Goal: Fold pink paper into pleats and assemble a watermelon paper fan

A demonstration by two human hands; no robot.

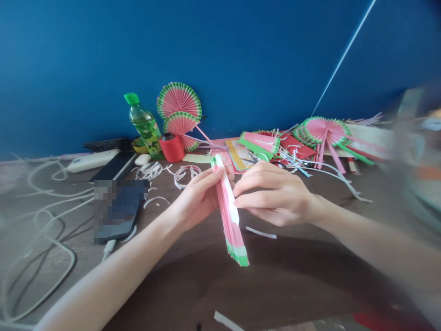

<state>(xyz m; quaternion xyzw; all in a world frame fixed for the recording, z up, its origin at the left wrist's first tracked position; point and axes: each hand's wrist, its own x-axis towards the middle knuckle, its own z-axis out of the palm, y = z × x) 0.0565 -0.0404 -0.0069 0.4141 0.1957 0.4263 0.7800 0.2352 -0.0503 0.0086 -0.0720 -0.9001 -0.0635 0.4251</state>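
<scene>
My left hand [198, 197] grips a folded stack of pleated paper [229, 223], pink along its length with green and white ends. The stack tilts over the table, its lower end toward me. Along its upper face lies a white strip [232, 209], pointed at the lower end. From the other side, my right hand [275, 191] is closed, thumb and fingers pinching at the edge of this white strip. The exact contact is partly hidden by the fingers. Just below my right hand, a thin white paper scrap [261, 232] lies on the table.
Pleated round fans [179, 101] lean at the blue wall, near a green bottle [143, 122] and a red thread spool [172, 148]. More fans [325, 131] and paper scraps lie right. At left are a phone [120, 211] and white cables [70, 250].
</scene>
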